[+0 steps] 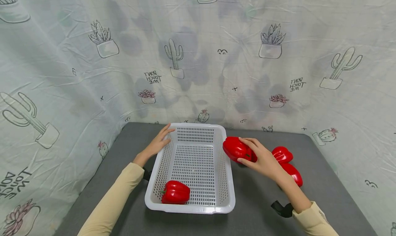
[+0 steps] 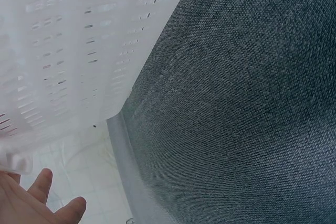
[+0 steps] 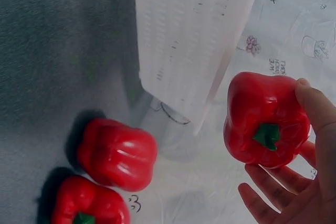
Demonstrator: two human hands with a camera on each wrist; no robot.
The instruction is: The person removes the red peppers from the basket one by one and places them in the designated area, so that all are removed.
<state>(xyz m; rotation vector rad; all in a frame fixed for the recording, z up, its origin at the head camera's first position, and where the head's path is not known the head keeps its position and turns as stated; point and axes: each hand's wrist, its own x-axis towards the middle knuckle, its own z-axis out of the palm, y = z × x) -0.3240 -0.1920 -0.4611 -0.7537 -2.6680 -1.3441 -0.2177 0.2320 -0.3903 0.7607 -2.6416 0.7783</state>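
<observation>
A red bell pepper (image 3: 268, 119) with a green stem is held in my right hand (image 1: 261, 158), between thumb and fingers. In the head view it hangs beside the right rim of a white perforated plastic basket (image 1: 229, 181). My left hand (image 1: 158, 143) is at the basket's upper left rim, its fingers extended and spread; the left wrist view shows only some fingertips (image 2: 71, 211) near the rim's corner. Inside the basket, a red bell pepper (image 1: 176, 192) lies on its side at the near left corner.
Right of the basket, partly behind my right hand and wrist, a red bell pepper (image 1: 282, 154) and a second bell pepper (image 1: 293, 174) lie on the grey table (image 1: 256, 208). A pale curtain (image 1: 198, 91) with cactus prints hangs behind the table and along its sides.
</observation>
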